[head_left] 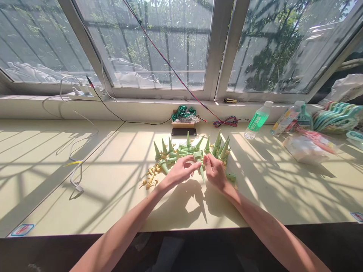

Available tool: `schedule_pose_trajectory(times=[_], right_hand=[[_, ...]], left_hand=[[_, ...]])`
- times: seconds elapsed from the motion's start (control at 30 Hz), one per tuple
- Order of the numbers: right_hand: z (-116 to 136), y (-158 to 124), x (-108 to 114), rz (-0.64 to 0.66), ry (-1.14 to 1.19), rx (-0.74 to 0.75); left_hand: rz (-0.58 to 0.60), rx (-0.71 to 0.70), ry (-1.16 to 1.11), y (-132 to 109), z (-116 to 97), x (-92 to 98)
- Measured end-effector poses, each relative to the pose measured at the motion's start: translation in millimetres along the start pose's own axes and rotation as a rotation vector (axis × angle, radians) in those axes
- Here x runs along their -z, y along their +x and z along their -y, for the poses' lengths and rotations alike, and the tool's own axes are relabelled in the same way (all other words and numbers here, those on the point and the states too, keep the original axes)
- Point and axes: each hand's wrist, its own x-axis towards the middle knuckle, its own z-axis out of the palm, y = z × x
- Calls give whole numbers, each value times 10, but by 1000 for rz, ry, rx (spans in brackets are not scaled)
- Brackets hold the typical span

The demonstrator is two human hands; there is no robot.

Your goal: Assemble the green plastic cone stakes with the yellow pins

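Pale-green tapered plastic cones (224, 151) stand and lie clustered on the broad cream-coloured tabletop (113, 211), just beyond both hands, several upright with tips up. Closer in, the bare left hand (181, 170) grasps one such cone between thumb and fingers; the bare right hand (216, 172) is closed, thumb against curled fingers, and whether something small is pinched inside I cannot tell. That held cone (202, 173) hangs between the two hands, off the table, its long axis slanting steeply: wide end up, tip down toward the person. Left is the nearer hand, touching it; the right fingertips are just beside its wide end. Smallest are yellow peg-like pieces (152, 174), scattered left of the left hand.
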Motion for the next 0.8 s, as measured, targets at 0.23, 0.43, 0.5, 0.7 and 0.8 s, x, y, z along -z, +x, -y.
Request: schedule_pose_trajectory(times=[0.23, 0.43, 0.5, 0.7, 0.8], right_hand=[[8, 2, -1, 1, -1, -3], [10, -1, -8, -20, 14, -1], [5, 0, -9, -48, 4, -1], [-1, 3, 5, -61, 0, 52], [7, -5, 13, 20, 20, 114]], left_hand=[[-167, -326, 303, -6, 57, -50], [-253, -350, 358, -7, 69, -76], [-274, -298, 291, 0, 53, -80], [-143, 20, -129, 27, 2, -46], [-57, 138, -255, 35, -4, -27]])
